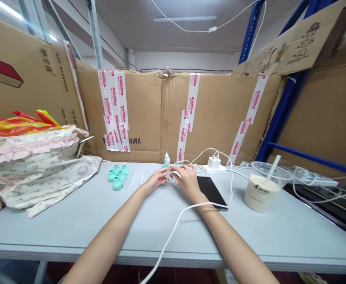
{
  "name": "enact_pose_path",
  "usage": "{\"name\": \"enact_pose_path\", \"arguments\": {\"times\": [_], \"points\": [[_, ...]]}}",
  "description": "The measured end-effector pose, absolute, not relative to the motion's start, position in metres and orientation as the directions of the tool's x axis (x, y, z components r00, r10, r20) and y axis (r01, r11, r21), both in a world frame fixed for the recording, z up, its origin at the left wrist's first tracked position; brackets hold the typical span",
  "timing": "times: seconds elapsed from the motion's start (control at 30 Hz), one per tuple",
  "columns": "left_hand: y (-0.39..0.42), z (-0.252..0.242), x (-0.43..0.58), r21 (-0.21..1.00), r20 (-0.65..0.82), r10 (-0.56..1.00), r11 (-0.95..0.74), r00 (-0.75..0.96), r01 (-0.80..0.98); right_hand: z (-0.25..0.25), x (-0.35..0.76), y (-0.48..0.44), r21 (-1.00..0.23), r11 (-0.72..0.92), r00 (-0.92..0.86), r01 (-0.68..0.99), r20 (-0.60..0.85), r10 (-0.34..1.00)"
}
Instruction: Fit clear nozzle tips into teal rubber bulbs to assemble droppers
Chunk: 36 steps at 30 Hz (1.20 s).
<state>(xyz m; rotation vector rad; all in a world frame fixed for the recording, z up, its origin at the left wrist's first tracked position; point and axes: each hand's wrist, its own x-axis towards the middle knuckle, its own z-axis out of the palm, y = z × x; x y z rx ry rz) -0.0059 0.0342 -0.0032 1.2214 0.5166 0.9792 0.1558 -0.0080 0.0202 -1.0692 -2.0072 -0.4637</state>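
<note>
- Two hands meet over the far middle of the bench (101, 232): the left hand (156, 178) and right hand (187, 179) appear to pinch a small clear piece (171, 178) between their fingertips; the exact finger placement is too small to make out.
- A slip is the likeliest mishap: the piece is tiny and looks smooth, so uneven pressure could pop it loose.
- Just beyond the fingers stands a slim bottle (166, 160), which a forward nudge of the knuckles could topple.
- A white cable (173, 232) crosses the right forearm (220, 227); a quick pull back could snag it and tug the plug (214, 162).
- Beneath the right wrist, a dark tablet (210, 191) risks being shoved sideways.
- At left, green pots (117, 182) cluster beside loose clear parts (128, 180); their rounded sides could roll if brushed.
- At right, a drink cup (260, 193) could spill toward the tablet if an elbow swings wide.
</note>
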Motion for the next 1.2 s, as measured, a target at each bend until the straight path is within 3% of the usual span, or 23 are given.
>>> {"name": "enact_pose_path", "arguments": {"times": [0.3,0.5,0.73,1.2], "points": [[0.0288,0.0028,-0.0040,0.954,0.134,0.870,0.016,0.475,-0.298,0.0180,0.1555,-0.0082,-0.027,0.567,-0.316,0.823,0.808,0.497],[0.0326,0.0006,-0.0047,0.963,0.120,0.866,0.018,0.486,-0.271,0.0194,0.1544,-0.0110,-0.044,0.536,-0.307,0.843,0.780,0.546],[0.0350,0.0020,-0.0067,0.974,0.156,0.872,-0.058,0.463,-0.218,0.0201,0.1545,-0.0110,-0.135,0.511,-0.236,0.849,0.768,0.595],[0.0268,0.0064,-0.0046,0.956,0.285,0.809,-0.205,0.513,-0.209,0.0263,0.1506,-0.0152,-0.177,0.539,-0.232,0.824,0.761,0.605]]}}
